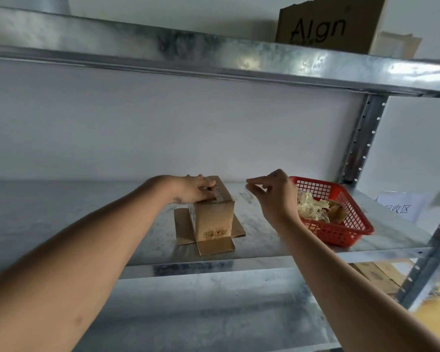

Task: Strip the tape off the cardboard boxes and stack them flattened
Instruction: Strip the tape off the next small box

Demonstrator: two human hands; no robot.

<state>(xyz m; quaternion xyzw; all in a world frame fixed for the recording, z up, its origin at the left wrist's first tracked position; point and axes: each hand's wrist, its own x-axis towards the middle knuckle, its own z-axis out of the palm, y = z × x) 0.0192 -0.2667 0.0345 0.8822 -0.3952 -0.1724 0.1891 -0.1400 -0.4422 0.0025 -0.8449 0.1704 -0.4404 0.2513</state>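
Observation:
A small brown cardboard box stands upside down on the metal shelf, its lower flaps spread flat around it. A strip of clear tape runs along its top seam. My left hand rests on the box's top left edge with the fingers curled over it. To the right of the box my right hand hovers in the air, fingers loosely bent with thumb and forefinger close together; nothing shows between them.
A red plastic basket with crumpled tape and scraps sits at the shelf's right end. A shelf post rises behind it. A brown box stands on the upper shelf. Flattened cardboard lies on the level below.

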